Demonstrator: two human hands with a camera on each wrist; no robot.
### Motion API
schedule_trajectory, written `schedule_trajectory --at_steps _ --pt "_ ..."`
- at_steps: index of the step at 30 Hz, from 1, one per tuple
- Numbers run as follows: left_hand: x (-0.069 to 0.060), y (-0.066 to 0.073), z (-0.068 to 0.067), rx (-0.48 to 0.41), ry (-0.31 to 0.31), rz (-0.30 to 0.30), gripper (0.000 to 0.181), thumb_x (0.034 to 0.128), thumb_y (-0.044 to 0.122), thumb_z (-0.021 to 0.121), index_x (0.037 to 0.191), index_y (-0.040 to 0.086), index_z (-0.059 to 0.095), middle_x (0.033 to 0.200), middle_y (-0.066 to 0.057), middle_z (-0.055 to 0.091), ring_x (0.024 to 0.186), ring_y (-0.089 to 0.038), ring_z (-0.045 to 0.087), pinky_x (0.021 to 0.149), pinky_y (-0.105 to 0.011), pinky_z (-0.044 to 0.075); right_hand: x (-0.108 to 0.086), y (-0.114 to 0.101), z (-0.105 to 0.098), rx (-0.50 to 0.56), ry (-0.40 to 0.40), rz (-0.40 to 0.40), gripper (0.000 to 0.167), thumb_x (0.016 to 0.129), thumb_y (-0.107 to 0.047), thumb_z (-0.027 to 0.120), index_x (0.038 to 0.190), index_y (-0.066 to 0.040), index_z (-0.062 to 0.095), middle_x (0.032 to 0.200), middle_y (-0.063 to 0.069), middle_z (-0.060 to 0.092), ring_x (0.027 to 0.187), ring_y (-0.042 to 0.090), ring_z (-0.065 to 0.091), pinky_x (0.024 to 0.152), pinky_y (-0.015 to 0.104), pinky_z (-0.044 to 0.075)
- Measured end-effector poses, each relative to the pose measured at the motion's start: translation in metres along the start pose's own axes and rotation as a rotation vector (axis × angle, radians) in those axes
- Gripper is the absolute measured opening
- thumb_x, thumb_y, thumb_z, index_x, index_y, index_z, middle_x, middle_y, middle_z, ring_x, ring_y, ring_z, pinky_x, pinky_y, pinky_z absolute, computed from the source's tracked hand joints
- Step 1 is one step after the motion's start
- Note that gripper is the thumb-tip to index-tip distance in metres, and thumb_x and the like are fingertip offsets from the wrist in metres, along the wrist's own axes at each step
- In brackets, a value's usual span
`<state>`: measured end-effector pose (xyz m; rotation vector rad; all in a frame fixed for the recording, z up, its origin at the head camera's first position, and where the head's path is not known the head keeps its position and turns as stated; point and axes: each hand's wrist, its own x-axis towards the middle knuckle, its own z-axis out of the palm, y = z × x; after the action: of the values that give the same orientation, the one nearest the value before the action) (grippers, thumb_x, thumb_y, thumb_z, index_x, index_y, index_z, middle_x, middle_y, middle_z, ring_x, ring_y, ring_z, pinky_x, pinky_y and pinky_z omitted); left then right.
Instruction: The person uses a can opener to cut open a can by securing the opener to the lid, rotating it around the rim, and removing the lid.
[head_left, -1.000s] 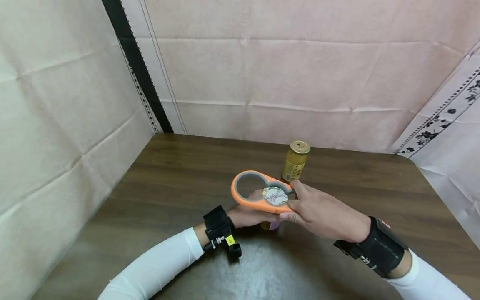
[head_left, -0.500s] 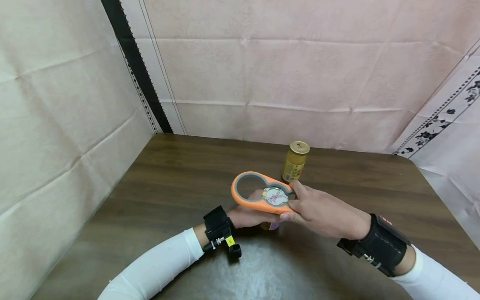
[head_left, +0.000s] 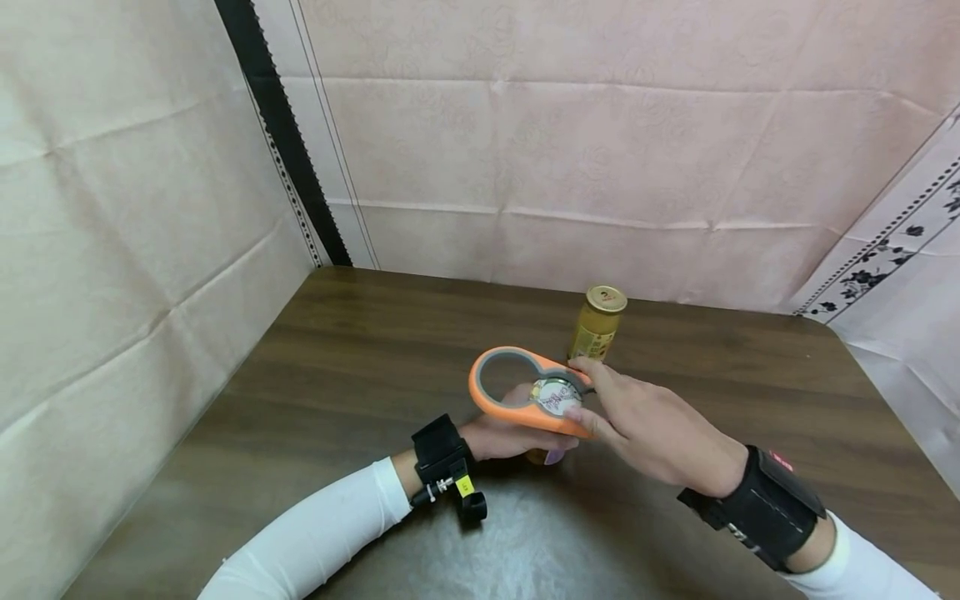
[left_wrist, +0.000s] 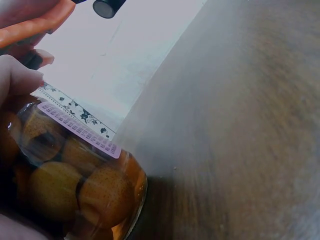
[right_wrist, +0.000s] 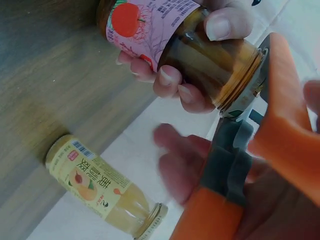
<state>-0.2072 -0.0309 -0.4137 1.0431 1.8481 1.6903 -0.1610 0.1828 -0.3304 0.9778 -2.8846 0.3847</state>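
Note:
My left hand (head_left: 510, 435) grips a glass jar (left_wrist: 55, 190) of round brown fruit with a pinkish-purple label (right_wrist: 150, 25); the head view mostly hides this jar. Around its pale printed lid (head_left: 557, 396) sits an orange and grey opener (head_left: 525, 414) with two rounded openings, the larger one on the left. My right hand (head_left: 660, 425) holds the opener's right end, thumb on the near part and a finger over the far edge. Seen by the right wrist camera, other blurred fingers (right_wrist: 175, 160) extend beyond the grey inner edge.
A yellow jar (head_left: 596, 325) with a gold lid stands upright on the brown table (head_left: 375, 333), just beyond the opener. Pale cloth (head_left: 600, 150) hangs behind the table and at both sides.
My right thumb has shifted up onto the opener and the right fingers have spread and moved slightly. My left hand keeps its grip on the jar. The head view has shifted slightly.

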Motion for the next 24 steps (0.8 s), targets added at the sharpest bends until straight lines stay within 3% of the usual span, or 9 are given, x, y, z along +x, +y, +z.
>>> schedule_trajectory --at_steps 2,4,6,11,15,24 --pt "0.000 0.006 0.001 -0.008 -0.003 -0.004 0.056 0.0928 -0.001 0.066 0.144 0.000 0.042 0.126 -0.022 0.060 0.101 0.003 0.056 0.095 -0.017 0.046 0.001 0.001 0.000 -0.022 -0.024 0.000 0.064 0.104 -0.056 0.045 0.154 -0.019 0.037 0.126 -0.003 0.062 0.103 0.012 0.064 0.087 0.040 0.055" --pt "0.000 0.003 0.001 0.024 0.010 -0.002 0.052 0.0925 0.001 0.068 0.140 0.000 0.046 0.115 -0.021 0.064 0.093 0.000 0.058 0.090 -0.018 0.048 0.002 0.002 0.000 -0.046 -0.052 0.004 0.067 0.103 -0.059 0.043 0.158 -0.021 0.034 0.126 -0.004 0.061 0.097 0.010 0.062 0.084 0.038 0.054" --pt "0.003 -0.002 0.002 0.017 0.023 -0.001 0.057 0.0915 0.000 0.068 0.143 0.001 0.045 0.131 -0.019 0.059 0.106 0.003 0.055 0.099 -0.019 0.047 0.002 0.003 -0.001 -0.060 -0.068 0.017 0.069 0.103 -0.061 0.041 0.160 -0.023 0.032 0.124 -0.003 0.061 0.092 0.010 0.061 0.082 0.038 0.054" --pt "0.009 -0.015 0.001 0.028 0.031 -0.008 0.060 0.0916 0.002 0.070 0.146 0.005 0.043 0.139 -0.016 0.056 0.115 0.001 0.054 0.104 -0.021 0.046 0.003 0.006 0.002 -0.079 -0.078 0.030 0.070 0.103 -0.062 0.040 0.160 -0.023 0.032 0.127 -0.001 0.062 0.087 0.011 0.061 0.082 0.039 0.054" --pt "0.011 -0.019 0.000 0.027 0.047 -0.014 0.056 0.0904 0.005 0.072 0.141 0.007 0.049 0.134 -0.014 0.060 0.112 -0.001 0.057 0.101 -0.022 0.049 0.005 0.006 0.004 -0.106 -0.062 -0.001 0.068 0.104 -0.058 0.041 0.159 -0.019 0.033 0.128 0.002 0.062 0.079 0.008 0.057 0.076 0.035 0.052" --pt "0.011 -0.017 -0.001 0.075 0.064 -0.035 0.046 0.0894 0.009 0.074 0.132 0.007 0.056 0.123 -0.011 0.065 0.102 0.000 0.060 0.094 -0.020 0.052 0.004 0.002 0.002 -0.152 -0.033 -0.001 0.067 0.104 -0.057 0.043 0.158 -0.018 0.035 0.108 0.000 0.058 0.070 0.006 0.046 0.066 0.028 0.044"
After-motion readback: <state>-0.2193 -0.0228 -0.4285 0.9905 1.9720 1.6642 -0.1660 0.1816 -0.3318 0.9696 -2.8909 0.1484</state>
